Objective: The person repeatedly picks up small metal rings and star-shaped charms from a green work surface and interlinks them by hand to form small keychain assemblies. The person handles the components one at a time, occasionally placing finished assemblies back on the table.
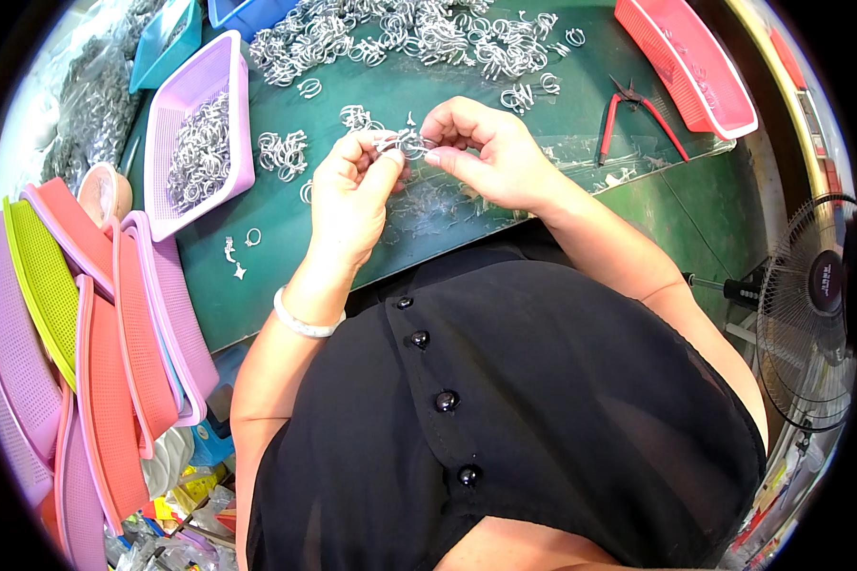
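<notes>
My left hand (350,195) and my right hand (486,152) meet above the green table (286,276), both pinching a small silver ring piece (405,145) between their fingertips. A white bangle sits on my left wrist. Small clusters of silver rings (283,152) lie on the table just left of my hands. A big heap of the same rings (419,38) stretches across the far side of the table.
A purple basket (176,205) at the left holds several rings. A pink tray (686,62) stands at the far right, with red-handled pliers (633,109) beside it. Stacked coloured trays (95,333) lean at my left. A fan (809,314) stands at the right.
</notes>
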